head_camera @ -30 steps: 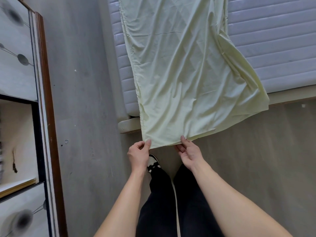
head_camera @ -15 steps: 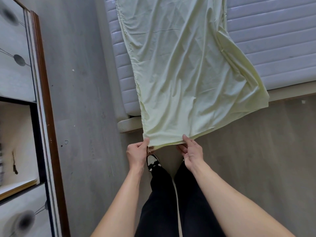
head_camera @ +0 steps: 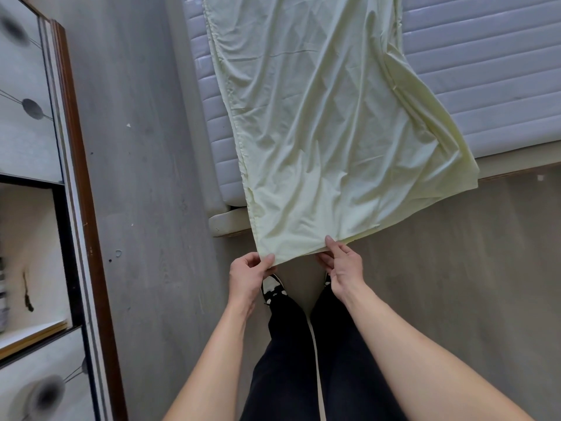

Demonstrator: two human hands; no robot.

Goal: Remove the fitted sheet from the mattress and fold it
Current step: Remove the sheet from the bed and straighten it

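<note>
1. Your left hand point(head_camera: 247, 276) pinches the near left corner of the fitted sheet point(head_camera: 321, 126), thumb on top of the hem and fingers curled beneath it.
2. Your right hand point(head_camera: 344, 268) pinches the same near hem a little farther right, forefinger laid on the upper face of the cloth and the other fingers tucked under the edge.
3. Both hands hold the hem at about the same height, near each other but apart, with a short span of cloth running between them.
4. The fitted sheet is pale yellow-green and creased. It lies as a long doubled strip over the left part of the mattress point(head_camera: 485, 86), and its near end leaves the mattress corner and hangs in the air to your hands.
5. The sheet's right edge shows a folded layer that flares out over the mattress edge and the bed base point(head_camera: 516, 165).
6. The mattress is bare where the sheet does not cover it, showing grey-white quilted bands on both sides of the strip.
7. You stand at the bed's corner on a grey wood-look floor point(head_camera: 145, 177); black trousers point(head_camera: 303, 360) and a black-and-white shoe point(head_camera: 273, 288) show below your hands.
8. A cabinet point(head_camera: 39, 147) with a brown edge and an open compartment stands at the left, well apart from the bed.
</note>
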